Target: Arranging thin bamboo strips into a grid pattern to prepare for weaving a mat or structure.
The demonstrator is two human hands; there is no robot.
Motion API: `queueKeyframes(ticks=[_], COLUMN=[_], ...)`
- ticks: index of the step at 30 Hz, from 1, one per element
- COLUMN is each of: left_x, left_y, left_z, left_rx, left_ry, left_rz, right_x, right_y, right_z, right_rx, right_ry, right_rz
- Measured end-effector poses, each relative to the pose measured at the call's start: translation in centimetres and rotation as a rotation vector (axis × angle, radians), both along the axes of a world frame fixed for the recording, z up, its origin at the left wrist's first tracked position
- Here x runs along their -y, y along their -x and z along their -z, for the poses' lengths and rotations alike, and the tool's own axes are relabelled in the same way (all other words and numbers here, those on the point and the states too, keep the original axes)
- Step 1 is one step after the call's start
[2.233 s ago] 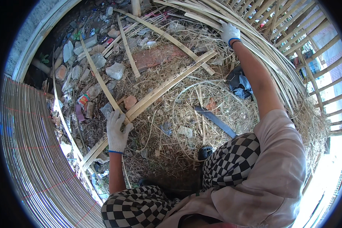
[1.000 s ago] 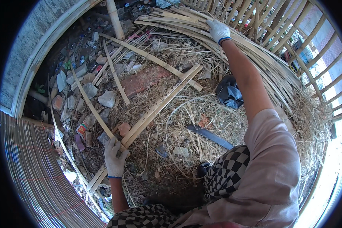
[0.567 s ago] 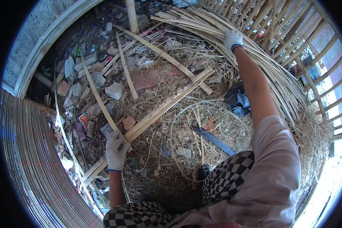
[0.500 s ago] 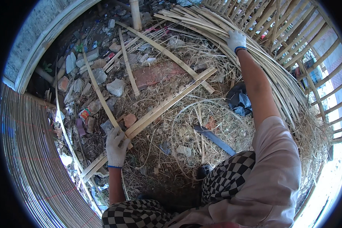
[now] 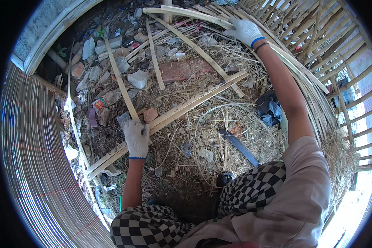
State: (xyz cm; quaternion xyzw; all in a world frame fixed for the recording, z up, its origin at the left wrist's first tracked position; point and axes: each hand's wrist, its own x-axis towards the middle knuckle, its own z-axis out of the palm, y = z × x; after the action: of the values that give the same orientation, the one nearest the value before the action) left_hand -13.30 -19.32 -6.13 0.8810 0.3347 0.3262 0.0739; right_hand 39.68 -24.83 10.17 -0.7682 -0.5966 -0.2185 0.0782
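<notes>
My left hand (image 5: 136,137), in a white glove with a blue cuff, is closed at the near end of a bamboo strip (image 5: 119,78). That strip slants away from me toward the rubble and meets a long pair of bamboo slats (image 5: 182,108) with notches along one edge. The glove hides the exact grip. My right hand (image 5: 244,32), gloved the same way, reaches far right and is closed around pale bamboo strips (image 5: 186,13). They stand apart from the top of the large strip pile (image 5: 304,78). Two more strips (image 5: 194,53) (image 5: 154,56) lie beyond the slats.
A flat dark blade (image 5: 239,147) lies on the straw-covered ground before my knees. Bricks and stones (image 5: 138,79) litter the far left. A bamboo fence (image 5: 339,45) stands at right, a slatted screen (image 5: 33,157) at left. Dark plastic (image 5: 270,108) lies near my right arm.
My right hand has shifted left and away from me, and several strips in it have lifted off the pile. My left hand stays at the strip's end; the whole view has shifted slightly.
</notes>
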Motion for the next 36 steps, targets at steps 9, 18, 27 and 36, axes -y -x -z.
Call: queueKeyframes(ticks=[9, 18, 27, 36], left_x=[0.5, 0.5, -0.3, -0.3], left_y=[-0.3, 0.0, 0.8, 0.8], left_z=[0.7, 1.3, 1.4, 1.5], left_rx=[0.071, 0.149, -0.009, 0.040], left_ry=[0.130, 0.136, 0.079, 0.116], left_rz=[-0.061, -0.104, -0.140, -0.170], right_x=[0.6, 4.4, 3.0, -1.7], right_y=[1.9, 2.5, 12.0, 20.9], right_z=[0.0, 0.3, -3.0, -0.4], right_rx=[-0.193, -0.756, -0.510, -0.489], right_ry=[0.167, 0.465, 0.688, 0.732], right_rz=[-0.039, 0.258, 0.081, -0.311])
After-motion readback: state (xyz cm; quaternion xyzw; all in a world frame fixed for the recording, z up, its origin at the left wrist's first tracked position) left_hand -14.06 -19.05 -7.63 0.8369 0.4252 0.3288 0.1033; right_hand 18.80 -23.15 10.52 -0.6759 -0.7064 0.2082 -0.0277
